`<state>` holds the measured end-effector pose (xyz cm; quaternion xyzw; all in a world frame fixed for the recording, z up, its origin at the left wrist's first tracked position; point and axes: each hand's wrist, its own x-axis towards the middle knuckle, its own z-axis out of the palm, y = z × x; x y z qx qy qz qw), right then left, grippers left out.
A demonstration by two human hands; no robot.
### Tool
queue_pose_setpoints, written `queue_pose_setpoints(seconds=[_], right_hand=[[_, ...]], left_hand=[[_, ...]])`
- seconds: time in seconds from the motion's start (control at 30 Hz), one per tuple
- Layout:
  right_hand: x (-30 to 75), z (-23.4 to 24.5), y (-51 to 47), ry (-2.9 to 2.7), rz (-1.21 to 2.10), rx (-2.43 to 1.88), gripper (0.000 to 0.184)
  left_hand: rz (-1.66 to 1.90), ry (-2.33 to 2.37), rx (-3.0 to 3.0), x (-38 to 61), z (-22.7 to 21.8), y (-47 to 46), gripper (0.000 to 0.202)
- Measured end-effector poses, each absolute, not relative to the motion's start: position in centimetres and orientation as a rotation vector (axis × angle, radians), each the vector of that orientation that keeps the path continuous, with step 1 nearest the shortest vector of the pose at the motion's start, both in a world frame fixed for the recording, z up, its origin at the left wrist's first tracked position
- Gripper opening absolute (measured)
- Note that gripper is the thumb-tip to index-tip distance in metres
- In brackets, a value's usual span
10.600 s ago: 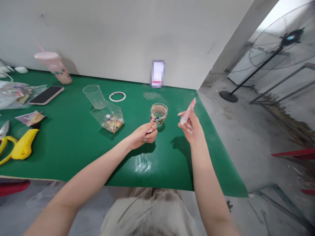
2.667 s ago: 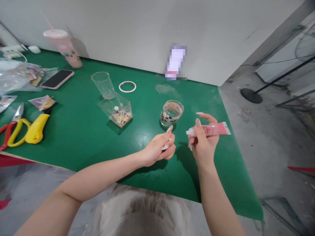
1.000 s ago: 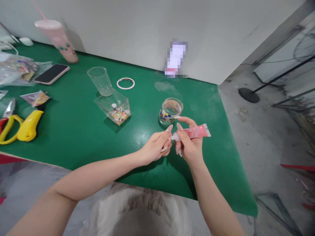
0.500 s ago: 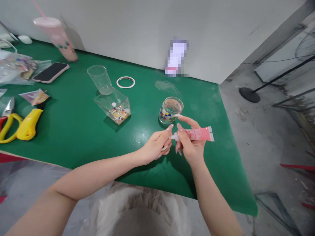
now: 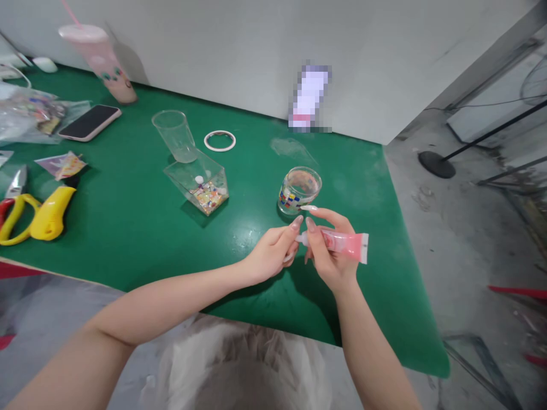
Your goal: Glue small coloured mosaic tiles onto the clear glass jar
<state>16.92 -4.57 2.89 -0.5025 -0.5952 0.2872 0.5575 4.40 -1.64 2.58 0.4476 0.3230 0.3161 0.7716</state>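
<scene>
My right hand (image 5: pixel 330 256) is closed round a small pink glue tube (image 5: pixel 347 244), its white nozzle pointing left at my left hand. My left hand (image 5: pixel 273 253) is pinched shut on something too small to name, right at the nozzle tip. Both hands hover above the green table (image 5: pixel 128 228). Just behind them stands a small glass jar (image 5: pixel 299 190) with coloured mosaic tiles stuck on its side. A clear box (image 5: pixel 200 183) holding several loose coloured tiles lies to the left.
A clear plastic cup (image 5: pixel 174 135) and a white ring (image 5: pixel 219 140) sit behind the box. Far left lie a phone (image 5: pixel 89 122), a pink tumbler (image 5: pixel 100 60), plastic bags (image 5: pixel 25 114), yellow-handled cutters (image 5: pixel 38 213). The table's right edge drops to a concrete floor with a fan stand (image 5: pixel 436 164).
Over the last seconds my right hand brought the tube's nozzle to my left fingertips. In the last half second both hands stay together, the tube's tail dipping slightly.
</scene>
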Motion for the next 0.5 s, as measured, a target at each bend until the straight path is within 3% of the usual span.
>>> queue_pose_setpoints(seconds=[0.5], right_hand=[[17.7,2.1,-4.6,-1.695,0.233,-1.254,0.030]], left_hand=[[0.710,0.740,1.017,4.3,2.0,-1.4,0.056]])
